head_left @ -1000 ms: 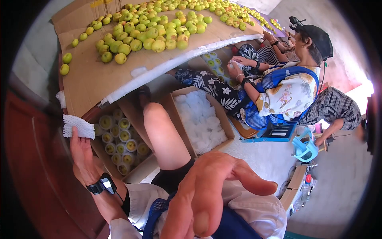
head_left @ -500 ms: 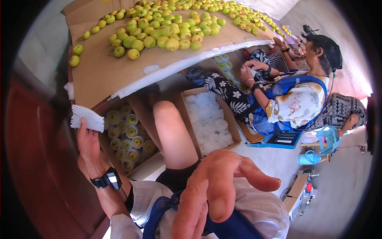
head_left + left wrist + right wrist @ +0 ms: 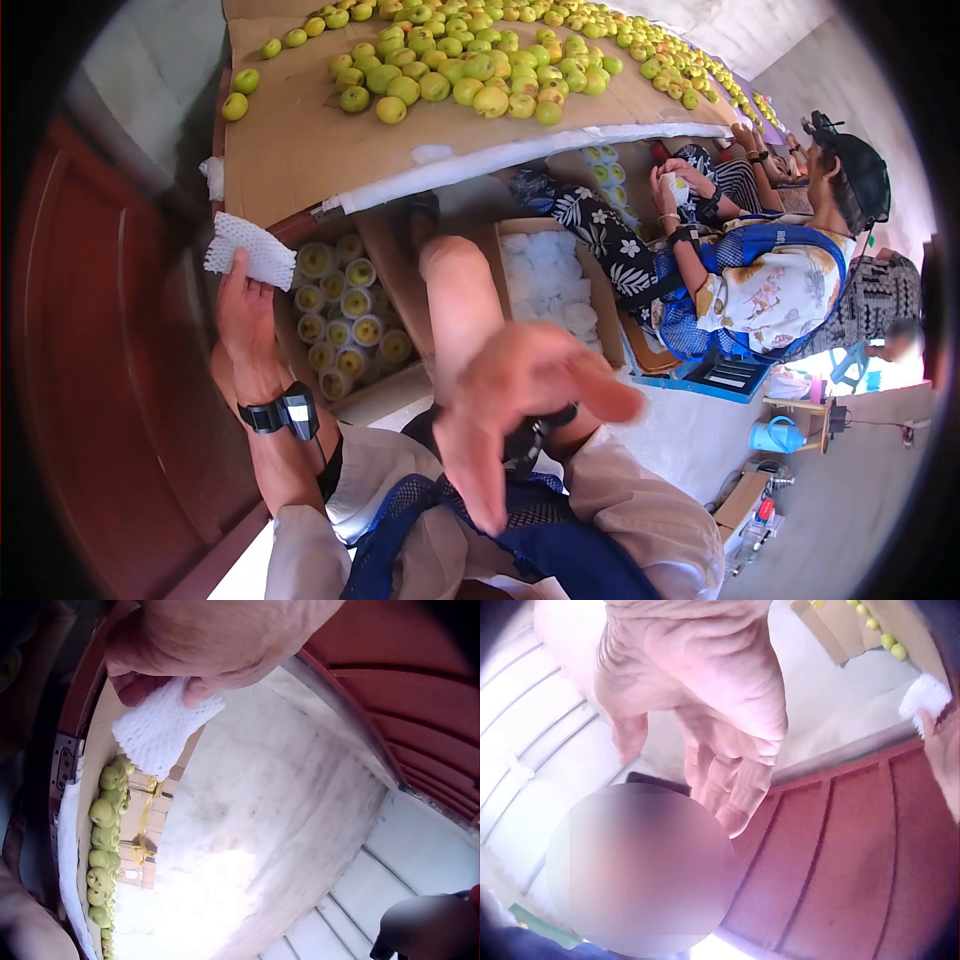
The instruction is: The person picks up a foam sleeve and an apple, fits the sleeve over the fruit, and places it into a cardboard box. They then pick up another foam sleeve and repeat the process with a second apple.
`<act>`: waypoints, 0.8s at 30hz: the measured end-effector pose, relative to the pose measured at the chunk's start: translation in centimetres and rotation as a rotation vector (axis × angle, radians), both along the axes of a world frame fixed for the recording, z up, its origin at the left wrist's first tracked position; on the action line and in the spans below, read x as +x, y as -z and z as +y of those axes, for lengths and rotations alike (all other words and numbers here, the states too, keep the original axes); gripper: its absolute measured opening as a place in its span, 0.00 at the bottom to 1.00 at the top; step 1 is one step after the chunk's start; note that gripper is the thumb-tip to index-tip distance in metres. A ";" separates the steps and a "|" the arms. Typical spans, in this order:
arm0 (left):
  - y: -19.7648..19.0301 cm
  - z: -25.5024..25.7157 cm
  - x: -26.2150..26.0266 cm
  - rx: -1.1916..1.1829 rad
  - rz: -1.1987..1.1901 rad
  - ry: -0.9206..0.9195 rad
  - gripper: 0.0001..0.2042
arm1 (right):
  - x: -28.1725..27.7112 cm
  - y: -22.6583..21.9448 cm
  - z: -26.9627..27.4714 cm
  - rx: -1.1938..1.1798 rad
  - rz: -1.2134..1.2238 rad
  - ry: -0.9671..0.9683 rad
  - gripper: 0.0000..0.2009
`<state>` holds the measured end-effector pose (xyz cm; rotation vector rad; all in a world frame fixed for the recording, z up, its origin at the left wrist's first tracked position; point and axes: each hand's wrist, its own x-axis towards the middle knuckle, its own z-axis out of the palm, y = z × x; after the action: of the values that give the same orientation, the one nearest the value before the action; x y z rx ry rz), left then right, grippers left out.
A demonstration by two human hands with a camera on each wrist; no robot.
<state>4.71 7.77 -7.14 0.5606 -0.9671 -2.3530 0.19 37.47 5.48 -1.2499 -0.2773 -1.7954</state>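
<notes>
Evidently partway: the left hand (image 3: 248,320) pinches a white foam-mesh sleeve (image 3: 249,252); the right hand (image 3: 520,390) is loosely open, empty. Foam-wrapped green apples (image 3: 352,303) sit boxed; many yellow-green apples (image 3: 490,102) lie unwrapped.

Reddish-brown door (image 3: 110,330) at left; pale grey wall (image 3: 850,90).

Flat brown cardboard sheet (image 3: 290,170): ahead, round yellow-green apples (image 3: 480,68) on it.
Left rectangular brown cardboard box (image 3: 385,388): left of the bare knee (image 3: 455,262), round netted apples (image 3: 350,304) inside.
Right rectangular brown cardboard box (image 3: 606,318): right of the knee, white foam pieces (image 3: 545,270) inside.
</notes>
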 end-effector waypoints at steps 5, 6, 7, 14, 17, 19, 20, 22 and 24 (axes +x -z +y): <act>0.2 -0.1 0.2 -0.018 -0.004 -0.002 0.20 | -4.5 5.4 -1.0 0.450 0.027 0.197 0.36; 0.1 0.0 0.2 -0.018 0.001 0.004 0.21 | -5.3 7.1 -1.4 0.504 -0.020 0.202 0.35; 0.1 0.0 0.2 -0.019 0.007 0.009 0.21 | -6.0 8.7 -1.6 0.556 -0.066 0.208 0.35; -0.9 0.9 0.1 0.002 -0.051 -0.058 0.20 | -8.2 14.3 -0.8 0.697 -0.168 0.200 0.32; -0.1 0.3 0.1 -0.020 -0.035 -0.065 0.19 | -8.0 14.4 -0.8 0.719 -0.187 0.216 0.31; 0.0 0.2 0.2 -0.014 -0.008 -0.033 0.21 | -8.0 14.3 -0.7 0.729 -0.184 0.230 0.31; 0.0 0.3 0.1 -0.014 0.000 -0.031 0.21 | -8.1 14.2 -0.5 0.731 -0.179 0.236 0.31; 0.0 0.2 0.3 -0.014 0.011 -0.027 0.20 | -8.2 14.3 -0.5 0.735 -0.173 0.244 0.31; 0.2 0.1 0.2 -0.010 0.006 -0.048 0.20 | -8.3 14.3 -0.6 0.708 -0.197 0.215 0.29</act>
<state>4.87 7.89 -7.38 0.5661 -0.9519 -2.3047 -8.09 36.90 -8.82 -0.6152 0.3778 -1.9501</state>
